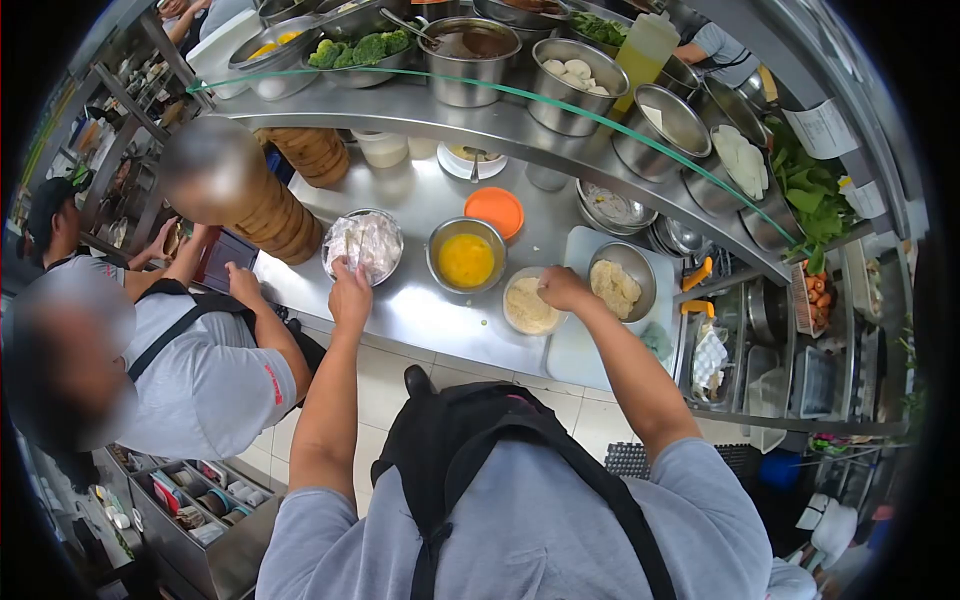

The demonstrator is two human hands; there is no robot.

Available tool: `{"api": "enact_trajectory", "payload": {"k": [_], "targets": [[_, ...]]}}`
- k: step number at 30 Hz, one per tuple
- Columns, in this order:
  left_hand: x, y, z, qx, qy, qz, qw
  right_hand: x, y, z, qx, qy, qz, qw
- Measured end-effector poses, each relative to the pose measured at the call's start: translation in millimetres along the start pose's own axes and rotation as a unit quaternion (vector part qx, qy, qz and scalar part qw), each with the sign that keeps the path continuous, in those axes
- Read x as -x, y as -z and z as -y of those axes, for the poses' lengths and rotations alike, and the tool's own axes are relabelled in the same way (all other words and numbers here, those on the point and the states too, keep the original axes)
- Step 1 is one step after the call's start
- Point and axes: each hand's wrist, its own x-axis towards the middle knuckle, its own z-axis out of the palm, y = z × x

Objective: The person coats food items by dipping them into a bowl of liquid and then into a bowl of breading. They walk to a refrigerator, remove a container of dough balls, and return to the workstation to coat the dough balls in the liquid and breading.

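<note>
My left hand (350, 295) is closed at the near rim of a metal bowl (398, 262) holding white, flour-coated pieces (368, 240). What its fingers pinch is too small to make out. My right hand (566, 288) is closed over the right side of a round tub of pale yellow crumbs (530, 305). Whatever it grips is hidden by the fingers. Between the hands stands a metal bowl of beaten egg (466, 260). Right of my right hand, another metal bowl (640, 262) contains crumb-coated pieces (614, 288) and rests on a white cutting board (590, 355).
An orange lid (494, 212) lies behind the egg bowl. Stacked bamboo steamers (285, 215) stand at the left, beside a co-worker in a grey shirt (200, 360). A steel shelf (400, 105) with several food containers overhangs the counter's back. Orange-handled tools (697, 275) are at the right.
</note>
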Motion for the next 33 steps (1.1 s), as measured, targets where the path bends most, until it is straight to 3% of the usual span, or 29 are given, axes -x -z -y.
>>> {"api": "enact_trajectory", "payload": {"k": [5, 10, 13, 15, 17, 19, 23, 26, 30, 32, 33], "targets": [[-2.8, -5.0, 6.1, -0.006, -0.023, -0.017, 1.000, -17.0, -70.3, -5.3, -0.031, 0.066, 0.008, 0.997], [-4.5, -5.6, 3.1, 0.001, -0.019, -0.021, 1.000, -14.3, -54.9, 0.4, -0.016, 0.083, 0.026, 0.996], [-0.5, -12.1, 8.3, -0.002, -0.005, -0.011, 1.000, -14.8, -57.6, 3.7, -0.074, 0.125, -0.020, 0.989], [-7.0, -10.1, 7.2, 0.005, 0.001, -0.010, 1.000, -21.3, -67.8, 0.2, -0.059, 0.088, -0.028, 0.994], [-2.6, -6.2, 6.6, 0.008, 0.008, -0.007, 1.000, -30.4, -75.7, -6.1, 0.014, 0.110, 0.005, 0.994], [-3.1, -1.9, 3.8, 0.002, 0.014, 0.003, 1.000, 8.8, -58.9, 18.1, -0.022, 0.095, -0.147, 0.984], [-2.6, 1.2, 2.2, -0.003, 0.018, 0.006, 1.000, 29.2, -56.9, 43.2, 0.043, 0.056, -0.215, 0.974], [-0.8, -0.8, 6.3, 0.002, 0.006, 0.012, 1.000, 12.0, -80.7, 33.8, 0.067, 0.024, -0.201, 0.977], [-4.4, -9.2, 13.6, 0.011, -0.009, -0.004, 1.000, 12.1, -55.6, 24.1, -0.047, 0.006, -0.176, 0.983], [-4.5, -5.7, 9.0, -0.006, 0.000, 0.012, 1.000, -4.6, -35.8, 4.5, -0.071, 0.093, -0.056, 0.992], [-2.5, -5.9, 8.6, -0.001, -0.006, 0.028, 1.000, -5.1, -24.4, 0.0, -0.071, 0.088, -0.030, 0.993]]}}
